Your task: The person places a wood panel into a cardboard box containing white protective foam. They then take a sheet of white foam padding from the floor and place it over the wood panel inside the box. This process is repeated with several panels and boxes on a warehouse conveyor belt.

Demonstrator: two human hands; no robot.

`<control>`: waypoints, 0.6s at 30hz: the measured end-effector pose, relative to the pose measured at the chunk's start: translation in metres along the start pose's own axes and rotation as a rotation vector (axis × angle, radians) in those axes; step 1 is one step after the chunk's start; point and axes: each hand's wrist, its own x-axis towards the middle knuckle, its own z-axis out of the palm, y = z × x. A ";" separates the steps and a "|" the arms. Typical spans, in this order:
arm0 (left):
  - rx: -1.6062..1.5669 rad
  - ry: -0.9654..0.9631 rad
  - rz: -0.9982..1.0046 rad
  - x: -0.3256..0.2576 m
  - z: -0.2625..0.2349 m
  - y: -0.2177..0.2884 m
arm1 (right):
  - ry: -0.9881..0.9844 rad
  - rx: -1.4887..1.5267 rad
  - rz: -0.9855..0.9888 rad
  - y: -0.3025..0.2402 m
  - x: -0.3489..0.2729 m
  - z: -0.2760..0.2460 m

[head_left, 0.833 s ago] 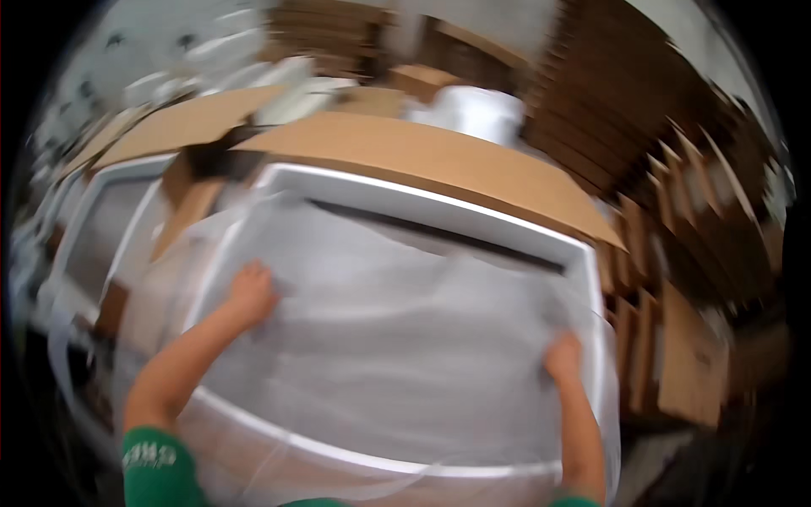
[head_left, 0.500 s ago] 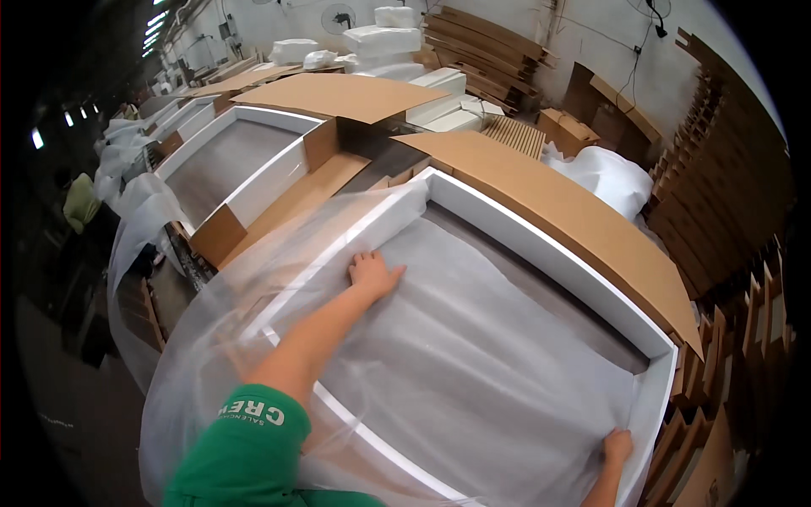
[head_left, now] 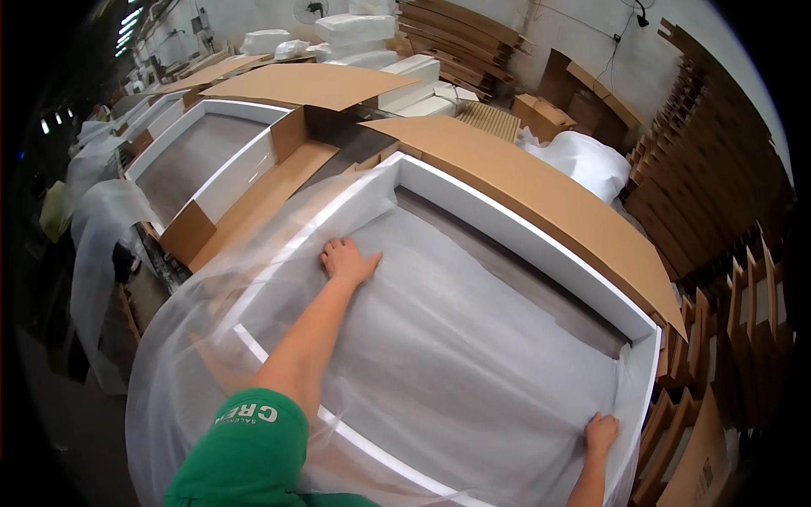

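My left hand [head_left: 348, 260] lies flat and open, palm down on the clear plastic sheet [head_left: 439, 363] that drapes over the white-framed panel [head_left: 524, 241] in its open cardboard box [head_left: 541, 190], while my right hand [head_left: 601, 433] presses on the sheet at the near right corner, though I cannot tell whether its fingers pinch the film or only rest on it. To do this well, I judge I should sweep the left palm outward toward the frame's edge to drive out folds, holding the right corner taut so the film neither bunches nor tears.
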 end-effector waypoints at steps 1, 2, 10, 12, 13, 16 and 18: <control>0.004 0.000 -0.036 0.004 -0.002 -0.001 | -0.232 -0.134 -0.143 -0.006 0.005 -0.010; 0.001 -0.009 -0.066 0.005 -0.002 0.003 | -0.465 -0.276 -0.280 -0.010 0.012 -0.025; 0.164 0.102 0.022 0.020 0.037 -0.011 | -0.758 0.274 -0.041 0.003 0.046 -0.032; 0.259 0.165 0.118 0.028 0.033 -0.024 | -0.746 0.360 -0.135 -0.028 0.033 -0.094; 0.321 0.157 0.177 0.024 0.032 -0.013 | -0.783 0.437 -0.087 -0.028 0.024 -0.133; 0.558 0.016 0.553 0.014 0.044 0.021 | -0.709 0.594 0.054 0.030 -0.027 -0.209; 0.473 0.195 0.796 0.063 0.089 -0.020 | -0.662 0.641 0.030 0.044 -0.064 -0.232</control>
